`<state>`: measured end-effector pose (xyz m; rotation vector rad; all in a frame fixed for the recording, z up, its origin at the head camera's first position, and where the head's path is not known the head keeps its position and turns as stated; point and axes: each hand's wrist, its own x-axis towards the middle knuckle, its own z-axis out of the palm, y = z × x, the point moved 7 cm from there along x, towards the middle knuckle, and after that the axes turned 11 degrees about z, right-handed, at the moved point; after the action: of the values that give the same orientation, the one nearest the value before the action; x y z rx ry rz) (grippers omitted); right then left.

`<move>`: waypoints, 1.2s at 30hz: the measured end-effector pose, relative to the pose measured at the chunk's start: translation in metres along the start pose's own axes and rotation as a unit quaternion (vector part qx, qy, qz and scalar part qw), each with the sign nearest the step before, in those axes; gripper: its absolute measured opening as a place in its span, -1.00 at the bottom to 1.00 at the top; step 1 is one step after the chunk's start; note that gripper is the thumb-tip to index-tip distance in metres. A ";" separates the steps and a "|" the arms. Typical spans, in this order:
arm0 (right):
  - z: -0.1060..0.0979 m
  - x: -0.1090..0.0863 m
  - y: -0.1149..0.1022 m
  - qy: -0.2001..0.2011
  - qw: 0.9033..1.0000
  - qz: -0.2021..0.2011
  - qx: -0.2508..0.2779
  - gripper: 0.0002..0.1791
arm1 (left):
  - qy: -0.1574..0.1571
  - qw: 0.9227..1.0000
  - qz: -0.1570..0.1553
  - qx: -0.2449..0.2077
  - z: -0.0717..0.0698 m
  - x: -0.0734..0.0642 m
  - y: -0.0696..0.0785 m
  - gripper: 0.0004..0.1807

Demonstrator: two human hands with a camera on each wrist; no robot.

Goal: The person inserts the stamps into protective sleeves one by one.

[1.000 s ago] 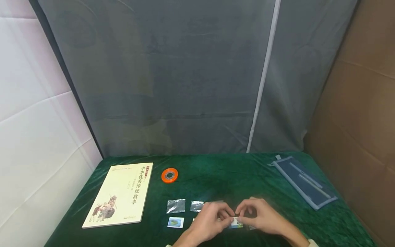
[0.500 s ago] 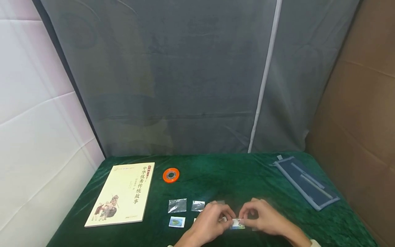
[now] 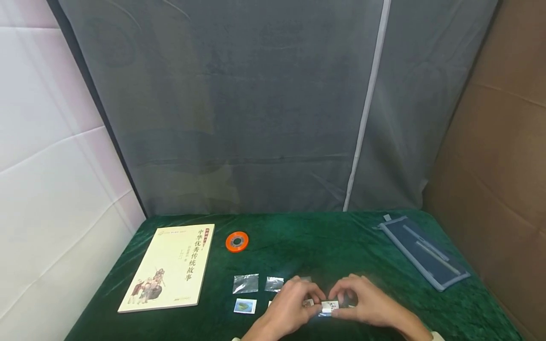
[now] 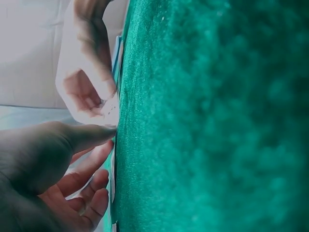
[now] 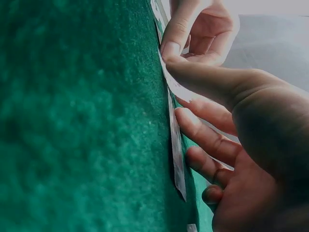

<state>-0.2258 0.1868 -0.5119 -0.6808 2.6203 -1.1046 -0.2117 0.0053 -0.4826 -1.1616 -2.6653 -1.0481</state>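
A small postage stamp (image 3: 329, 306) with a pale face and dark marks lies low over the green cloth between both hands. My left hand (image 3: 294, 303) pinches its left edge between thumb and finger. At its right side, my right hand (image 3: 361, 299) grips it with thumb and forefinger. In the right wrist view the stamp (image 5: 178, 89) has a toothed edge and looks bent up off the cloth. Another stamp (image 3: 245, 306), with a blue and green picture, lies flat left of the hands. More pale pieces sit partly hidden beneath the left hand.
Clear plastic sleeves (image 3: 245, 283) lie in a row behind the stamps, one partly behind the left hand. Farther back are an orange ring-shaped disc (image 3: 236, 242), a cream book (image 3: 170, 265) at left and a blue mesh pouch (image 3: 424, 253) at right.
The stamp between the hands showed a coloured face earlier; now a pale face with dark marks shows, with blue along its lower edge. Both hands have barely moved.
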 end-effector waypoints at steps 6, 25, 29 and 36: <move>-0.003 -0.008 0.002 0.005 0.998 0.031 -0.046 -0.58 | 0.009 1.000 0.021 0.007 0.001 -0.001 -0.002 -0.87; -0.001 -0.006 -0.011 -0.002 1.000 -0.028 -0.015 -0.68 | 0.034 0.999 -0.039 0.001 -0.020 -0.008 -0.032 -0.83; 0.010 0.007 -0.025 0.022 0.998 -0.036 -0.042 -0.74 | 0.043 0.998 -0.040 0.037 -0.033 -0.009 -0.043 -0.81; 0.038 0.029 -0.046 0.003 0.994 -0.036 -0.099 -0.78 | -0.001 0.995 -0.042 0.085 -0.033 -0.005 -0.050 -0.65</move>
<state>-0.2218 0.1205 -0.5060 -0.8178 2.7544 -0.8728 -0.2484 -0.0422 -0.4873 -1.0280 -2.7632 -0.8103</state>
